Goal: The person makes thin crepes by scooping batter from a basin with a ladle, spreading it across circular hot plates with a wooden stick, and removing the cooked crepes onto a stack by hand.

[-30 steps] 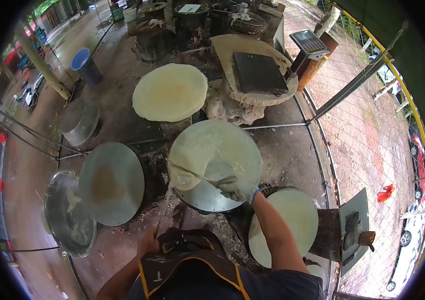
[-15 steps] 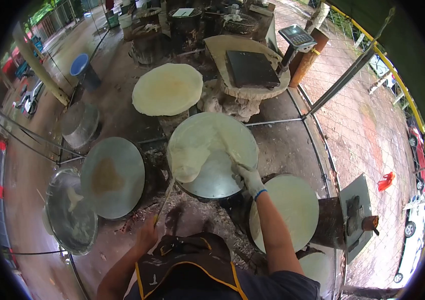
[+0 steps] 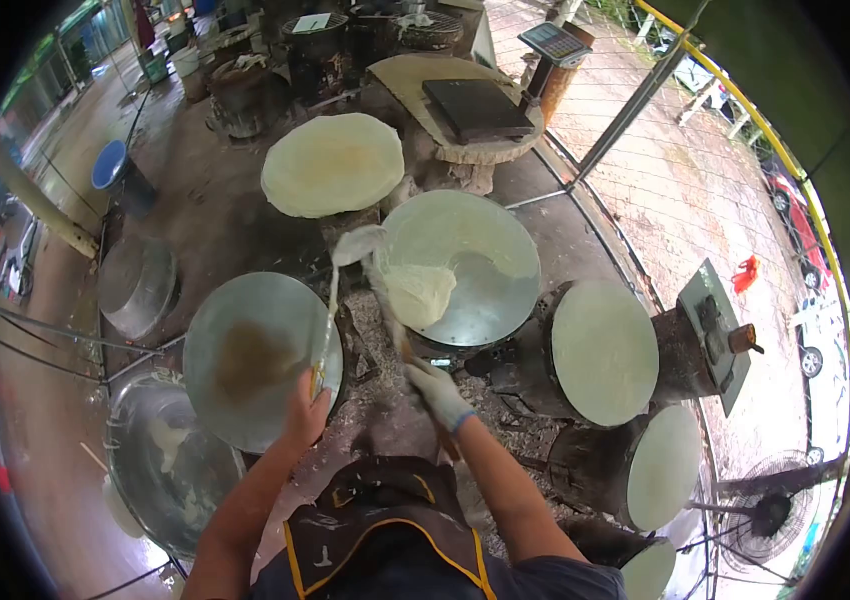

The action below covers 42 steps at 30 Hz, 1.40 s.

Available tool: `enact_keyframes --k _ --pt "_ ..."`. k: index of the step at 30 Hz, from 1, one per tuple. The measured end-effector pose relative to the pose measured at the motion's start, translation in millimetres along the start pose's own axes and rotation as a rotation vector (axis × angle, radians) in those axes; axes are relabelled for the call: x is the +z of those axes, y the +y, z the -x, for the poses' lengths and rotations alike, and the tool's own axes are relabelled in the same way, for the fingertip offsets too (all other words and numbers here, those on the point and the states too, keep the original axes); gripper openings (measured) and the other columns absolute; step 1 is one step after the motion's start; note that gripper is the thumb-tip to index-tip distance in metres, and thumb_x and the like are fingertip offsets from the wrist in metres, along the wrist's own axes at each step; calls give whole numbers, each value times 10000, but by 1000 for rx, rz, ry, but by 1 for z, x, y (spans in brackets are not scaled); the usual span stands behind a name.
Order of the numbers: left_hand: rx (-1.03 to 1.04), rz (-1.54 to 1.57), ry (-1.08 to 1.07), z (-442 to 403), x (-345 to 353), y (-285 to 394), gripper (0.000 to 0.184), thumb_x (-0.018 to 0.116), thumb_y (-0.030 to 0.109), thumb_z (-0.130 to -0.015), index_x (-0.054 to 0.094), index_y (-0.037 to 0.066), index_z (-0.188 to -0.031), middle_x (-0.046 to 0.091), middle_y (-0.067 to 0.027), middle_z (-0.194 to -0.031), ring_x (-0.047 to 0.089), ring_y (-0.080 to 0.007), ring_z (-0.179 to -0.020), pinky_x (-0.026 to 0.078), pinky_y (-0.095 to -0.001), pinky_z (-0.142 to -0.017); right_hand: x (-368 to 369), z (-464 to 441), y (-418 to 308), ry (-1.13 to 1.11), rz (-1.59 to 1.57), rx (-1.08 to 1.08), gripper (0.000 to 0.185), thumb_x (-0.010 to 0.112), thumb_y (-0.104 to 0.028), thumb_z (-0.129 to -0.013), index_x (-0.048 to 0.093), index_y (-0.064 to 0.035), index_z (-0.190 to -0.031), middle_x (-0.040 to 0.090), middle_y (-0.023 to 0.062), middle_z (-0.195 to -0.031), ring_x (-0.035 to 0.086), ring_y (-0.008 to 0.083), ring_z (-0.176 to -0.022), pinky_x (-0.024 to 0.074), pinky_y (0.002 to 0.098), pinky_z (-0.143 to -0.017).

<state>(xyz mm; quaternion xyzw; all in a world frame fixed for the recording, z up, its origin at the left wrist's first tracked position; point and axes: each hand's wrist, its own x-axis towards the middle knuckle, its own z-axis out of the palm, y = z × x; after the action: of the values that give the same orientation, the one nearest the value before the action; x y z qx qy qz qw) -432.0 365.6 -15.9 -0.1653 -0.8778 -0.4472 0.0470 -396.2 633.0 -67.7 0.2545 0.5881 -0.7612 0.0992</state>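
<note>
My left hand (image 3: 307, 412), bare, is closed round the handle of a long ladle (image 3: 330, 320). The ladle's batter-coated bowl is raised near the left rim of the middle round griddle (image 3: 495, 295). My right hand (image 3: 438, 395), in a pale work glove, grips a long wooden stick (image 3: 400, 345) whose far end is pale and passes close to the ladle bowl; whether they touch I cannot tell. Pale batter (image 3: 417, 295) lies thick at the griddle's left side and thinly along its back, with bare metal at the centre and front.
A browned griddle (image 3: 210, 380) and a metal basin (image 3: 210, 490) with dough-like remnants stand left. Coated griddles (image 3: 605, 350) on drum stoves line the right. Behind are a pale flatbread (image 3: 333, 160), a scale (image 3: 480, 108) and a blue bin (image 3: 123, 178). Wire fencing runs along the right.
The ladle has lifted off the middle griddle. My right hand has drawn back toward me with the stick, off the griddle's front right. The view has turned a little right.
</note>
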Motion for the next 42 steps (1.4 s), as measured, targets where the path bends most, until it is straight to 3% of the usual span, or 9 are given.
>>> enact_keyframes --k 6,7,14,19,22,23,30,34,42 --pt "-502 633 -101 5 -76 5 316 521 53 -874 462 18 -1182 474 -23 -618 434 -100 -427 343 -260 -390 64 1 13 397 13 -42 466 524 -281 -933 471 -63 -1342 537 8 -641 466 98 -478 387 264 -430" --pt "-510 707 -82 10 -86 2 298 511 52 -878 460 26 -1170 439 4 -593 382 -67 -394 307 -237 -360 90 30 -22 481 58 137 432 477 -272 -936 525 24 -1247 598 216 -1191 553 282 -1128 390 330 -973" --pt "-754 931 -53 51 -134 -20 293 483 27 -860 431 26 -1148 410 -16 -604 373 -94 -386 332 -243 -359 79 -10 1 593 646 -99 447 480 -306 -933 530 14 -1242 607 224 -1159 578 354 -1085 426 374 -931" --pt "-788 1077 -29 77 -149 -16 316 478 12 -846 433 37 -1158 402 -25 -611 367 -97 -377 320 -251 -341 56 -13 3 648 -156 -42 471 489 -318 -933 484 -13 -1293 644 171 -979 628 234 -852 478 348 -756" --pt "-771 1121 -12 81 -146 5 327 473 9 -844 434 38 -1167 390 -19 -609 357 -89 -369 311 -248 -335 54 -5 25 582 595 -204 431 494 -294 -935 515 -17 -1264 635 124 -858 597 174 -722 474 338 -659" --pt "-755 1136 -33 84 -143 6 327 473 11 -847 434 40 -1170 386 -16 -608 355 -86 -368 310 -248 -336 50 18 6 314 336 89 401 494 -278 -934 542 -13 -1231 642 115 -823 602 199 -691 477 356 -638" --pt "-690 1116 -78 94 -110 40 302 486 52 -890 429 64 -1186 374 -7 -613 353 -66 -371 319 -231 -346 -5 34 -3 414 133 -63 292 494 -263 -950 595 -49 -1121 567 24 -705 488 109 -531 400 278 -484" --pt "-687 1201 -44 96 -76 79 280 495 86 -919 418 65 -1188 379 -10 -639 368 -65 -384 344 -222 -359 -54 44 53 269 719 -115 411 501 -338 -931 568 -55 -1221 658 136 -871 613 219 -701 479 345 -647" --pt "-671 1466 -114 103 1 137 245 483 127 -943 423 83 -1177 393 -19 -711 377 -77 -450 388 -236 -415 -153 64 -42 277 734 -87 416 467 -365 -919 573 -48 -1166 608 262 -1090 560 424 -1059 437 467 -902"
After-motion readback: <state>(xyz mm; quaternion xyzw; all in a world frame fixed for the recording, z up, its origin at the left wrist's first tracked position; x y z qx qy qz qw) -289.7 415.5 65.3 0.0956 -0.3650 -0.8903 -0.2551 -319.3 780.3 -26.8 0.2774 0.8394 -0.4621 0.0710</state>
